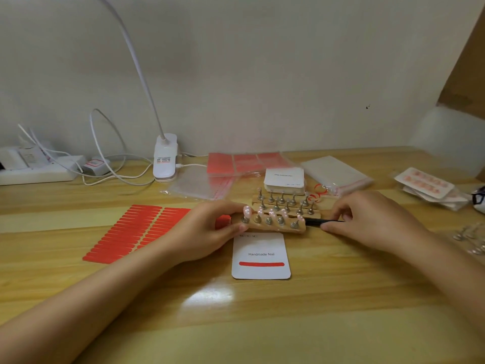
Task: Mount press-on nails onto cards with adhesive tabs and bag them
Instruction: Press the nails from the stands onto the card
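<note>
Home craft desk (262, 324), clip lamp (165, 161) (white), power strip (36, 174)

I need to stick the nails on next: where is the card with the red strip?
In the head view the card lies flat on the table, centre, just in front of the nail stand held by the left hand.

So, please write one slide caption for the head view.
Left hand holds nail stand; right hand holds black tool above card.

My white card (261, 256) bears a red strip (261, 264), the tabs (136, 232) are red, the nails (272, 213) pale pink, the counter (262, 324) yellow wood.
</note>
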`<state>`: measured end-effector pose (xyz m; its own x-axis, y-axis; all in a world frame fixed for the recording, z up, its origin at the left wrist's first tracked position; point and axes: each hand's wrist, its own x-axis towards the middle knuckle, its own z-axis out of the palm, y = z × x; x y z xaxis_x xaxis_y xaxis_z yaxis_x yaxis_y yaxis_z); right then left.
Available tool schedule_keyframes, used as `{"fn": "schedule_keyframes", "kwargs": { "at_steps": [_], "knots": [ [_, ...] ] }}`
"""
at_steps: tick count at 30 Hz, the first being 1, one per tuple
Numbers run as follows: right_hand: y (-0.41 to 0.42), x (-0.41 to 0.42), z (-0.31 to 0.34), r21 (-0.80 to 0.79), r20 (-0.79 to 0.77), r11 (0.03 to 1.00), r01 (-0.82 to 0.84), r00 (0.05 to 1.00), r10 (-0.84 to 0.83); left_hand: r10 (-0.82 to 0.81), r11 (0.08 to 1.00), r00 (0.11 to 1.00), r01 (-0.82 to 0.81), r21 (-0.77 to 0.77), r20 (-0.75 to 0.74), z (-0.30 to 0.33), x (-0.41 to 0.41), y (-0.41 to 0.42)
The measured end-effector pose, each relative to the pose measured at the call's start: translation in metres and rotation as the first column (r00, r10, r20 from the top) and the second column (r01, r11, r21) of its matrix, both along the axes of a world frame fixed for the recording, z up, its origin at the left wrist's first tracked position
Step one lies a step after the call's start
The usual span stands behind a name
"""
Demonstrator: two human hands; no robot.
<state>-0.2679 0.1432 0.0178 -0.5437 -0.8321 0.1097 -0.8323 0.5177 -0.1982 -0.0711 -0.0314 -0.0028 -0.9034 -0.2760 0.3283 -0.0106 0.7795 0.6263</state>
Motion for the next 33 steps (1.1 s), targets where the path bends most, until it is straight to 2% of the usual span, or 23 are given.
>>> {"fn": "schedule_keyframes", "kwargs": {
  "at_steps": [7, 15, 17, 23, 27, 33],
  "knots": [
    [0.007, -0.018, 0.011, -0.176, 0.111, 0.984, -0.011, 0.993, 0.031, -0.013, 0.999, 0.998, 0.015, -0.034, 0.069, -0.005, -0.008, -0.005],
    [0.019, -0.039, 0.020, -0.130, 0.304, 0.988, -0.077, 0.946, 0.114, 0.067, 0.996, 0.987, -0.058, -0.066, 0.144, -0.007, -0.016, -0.005],
    [0.023, -0.043, 0.022, -0.173, 0.278, 0.983, -0.059, 0.955, 0.106, 0.085, 0.996, 0.987, -0.080, -0.041, 0.137, -0.008, -0.018, -0.005],
    [0.027, -0.057, 0.013, -0.253, 0.227, 0.954, 0.159, 0.969, -0.101, 0.129, 0.989, 0.983, -0.138, 0.057, 0.132, -0.009, -0.023, -0.005],
    [0.022, -0.050, 0.007, -0.160, 0.179, 0.968, 0.192, 0.970, -0.163, 0.137, 0.981, 0.987, -0.146, 0.125, 0.083, -0.010, -0.022, -0.004],
    [0.011, -0.037, 0.000, -0.032, 0.122, 0.980, 0.199, 0.974, -0.193, 0.181, 0.974, 0.983, -0.184, 0.132, 0.037, -0.015, -0.025, -0.004]
  ]
}}
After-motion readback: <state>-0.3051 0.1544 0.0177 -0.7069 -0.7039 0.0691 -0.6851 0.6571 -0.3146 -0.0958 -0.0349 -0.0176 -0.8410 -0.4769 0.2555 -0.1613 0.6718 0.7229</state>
